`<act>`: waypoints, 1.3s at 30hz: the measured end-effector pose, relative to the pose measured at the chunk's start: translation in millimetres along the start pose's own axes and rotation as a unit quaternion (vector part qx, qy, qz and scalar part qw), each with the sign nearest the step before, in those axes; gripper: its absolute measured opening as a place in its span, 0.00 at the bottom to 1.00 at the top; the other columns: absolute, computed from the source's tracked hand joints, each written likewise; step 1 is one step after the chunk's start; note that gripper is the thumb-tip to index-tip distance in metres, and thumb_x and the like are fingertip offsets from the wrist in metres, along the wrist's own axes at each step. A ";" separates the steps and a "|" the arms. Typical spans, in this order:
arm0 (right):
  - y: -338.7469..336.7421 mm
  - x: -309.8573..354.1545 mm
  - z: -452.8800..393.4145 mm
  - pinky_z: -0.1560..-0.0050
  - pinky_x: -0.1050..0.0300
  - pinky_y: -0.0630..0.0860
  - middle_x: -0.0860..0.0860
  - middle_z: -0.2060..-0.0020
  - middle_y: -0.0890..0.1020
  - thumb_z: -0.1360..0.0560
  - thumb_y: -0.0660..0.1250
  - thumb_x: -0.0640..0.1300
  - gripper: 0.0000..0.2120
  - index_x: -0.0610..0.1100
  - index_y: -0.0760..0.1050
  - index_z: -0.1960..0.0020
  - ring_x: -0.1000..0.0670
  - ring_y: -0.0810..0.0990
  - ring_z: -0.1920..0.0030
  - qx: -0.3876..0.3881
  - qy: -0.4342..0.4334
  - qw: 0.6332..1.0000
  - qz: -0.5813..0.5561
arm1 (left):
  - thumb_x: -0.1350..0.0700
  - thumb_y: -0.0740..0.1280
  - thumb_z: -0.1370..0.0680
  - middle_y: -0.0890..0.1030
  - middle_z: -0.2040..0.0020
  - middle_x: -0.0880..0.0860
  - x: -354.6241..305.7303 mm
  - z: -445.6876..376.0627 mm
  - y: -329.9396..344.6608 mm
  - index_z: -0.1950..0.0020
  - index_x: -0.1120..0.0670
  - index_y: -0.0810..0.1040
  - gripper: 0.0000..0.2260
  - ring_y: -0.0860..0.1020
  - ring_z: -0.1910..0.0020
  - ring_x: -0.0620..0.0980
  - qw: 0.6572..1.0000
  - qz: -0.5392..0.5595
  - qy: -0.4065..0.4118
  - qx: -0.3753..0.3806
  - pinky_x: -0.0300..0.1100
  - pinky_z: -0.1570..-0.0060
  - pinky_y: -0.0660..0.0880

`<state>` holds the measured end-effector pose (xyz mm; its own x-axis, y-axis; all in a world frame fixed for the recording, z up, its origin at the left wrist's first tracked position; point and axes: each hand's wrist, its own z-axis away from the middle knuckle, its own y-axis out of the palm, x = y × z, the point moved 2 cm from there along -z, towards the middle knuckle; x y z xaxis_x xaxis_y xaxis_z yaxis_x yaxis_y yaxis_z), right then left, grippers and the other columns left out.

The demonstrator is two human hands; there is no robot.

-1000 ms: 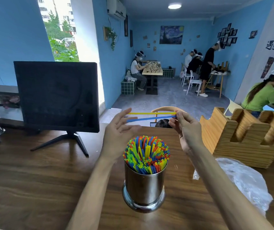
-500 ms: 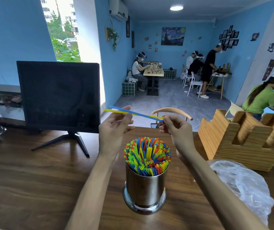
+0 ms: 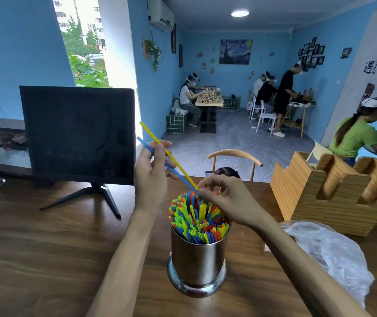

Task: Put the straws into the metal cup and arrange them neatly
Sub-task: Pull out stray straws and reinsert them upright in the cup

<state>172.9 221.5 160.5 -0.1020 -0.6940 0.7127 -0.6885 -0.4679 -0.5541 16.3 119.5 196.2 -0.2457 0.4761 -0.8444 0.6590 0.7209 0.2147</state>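
cup (image 3: 197, 259): standing upright on the tabletop (image 3: 45, 259), nearest the camera, packed with a bundle (image 3: 199, 217) of mixed-colour straws sticking up above its rim.
left grip (image 3: 152, 172): hovering above and left of the cup, thumb and fingers pinching the upper part of two loose straws.
right grip (image 3: 225, 197): sitting right over the cup's far rim, fingertips pinching the lower ends of the same two straws, heel of the hand overlapping the bundle's right side.
yellow straw (image 3: 160, 143): slanting from upper left of the cup down to the right grip; lower end is meeting the bundle top at the cup's far edge.
blue straw (image 3: 143, 143): running just under the yellow one, same slant; middle is hiding behind left fingers, lower end is reaching the bundle top.
insertion depth: cannot tell, right fingers are covering the tips.
monitor (image 3: 77, 133): standing left of and behind the cup, screen dark.
wooden rack (image 3: 333, 191): sitting right of and behind the cup.
plastic bag (image 3: 333, 255): lying crumpled right of the cup, in front of the rack.
chair (image 3: 235, 155): backrest is showing behind the cup, past the tabletop's far edge.
background: people are sitting and standing at tables far behind the cup.
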 end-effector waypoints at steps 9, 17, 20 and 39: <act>2.8 23.5 3.3 0.54 0.68 0.72 0.59 0.62 0.84 0.25 0.75 0.49 0.09 0.63 0.81 0.51 0.58 0.82 0.56 0.000 -0.055 0.998 -0.007 | 0.56 0.60 0.14 0.80 0.54 0.42 -11.9 1.2 6.7 0.48 0.54 0.78 0.08 0.77 0.59 0.39 0.985 -0.073 0.004 0.154 0.42 0.69 0.79; 3.4 22.4 0.5 0.55 0.62 0.74 0.56 0.67 0.82 0.27 0.77 0.52 0.09 0.51 0.80 0.62 0.59 0.80 0.61 0.006 -0.012 0.999 0.041 | 0.61 0.73 0.22 0.83 0.58 0.47 -27.8 10.9 9.4 0.28 0.33 0.67 0.32 0.85 0.59 0.50 0.988 -0.065 0.071 0.118 0.48 0.63 0.84; 0.4 26.6 -0.9 0.61 0.70 0.67 0.60 0.70 0.78 0.28 0.78 0.52 0.12 0.53 0.77 0.66 0.63 0.75 0.62 0.012 -0.009 0.996 0.092 | 0.60 0.72 0.21 0.83 0.56 0.48 -29.7 12.5 8.8 0.27 0.36 0.70 0.28 0.85 0.59 0.47 0.979 -0.110 0.085 0.150 0.49 0.61 0.84; -3.2 19.9 -3.2 0.62 0.64 0.68 0.59 0.64 0.78 0.27 0.75 0.56 0.11 0.51 0.80 0.61 0.61 0.76 0.60 0.027 0.016 0.992 0.119 | 0.58 0.76 0.25 0.84 0.58 0.44 -10.4 12.8 9.5 0.44 0.38 0.83 0.16 0.84 0.64 0.42 0.960 -0.198 0.057 0.189 0.45 0.55 0.83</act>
<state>170.8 211.0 177.9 -0.2812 -0.7707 0.5718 -0.6028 -0.3217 -0.7302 34.3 114.9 200.7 -0.5921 0.2692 -0.7596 0.7031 0.6332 -0.3236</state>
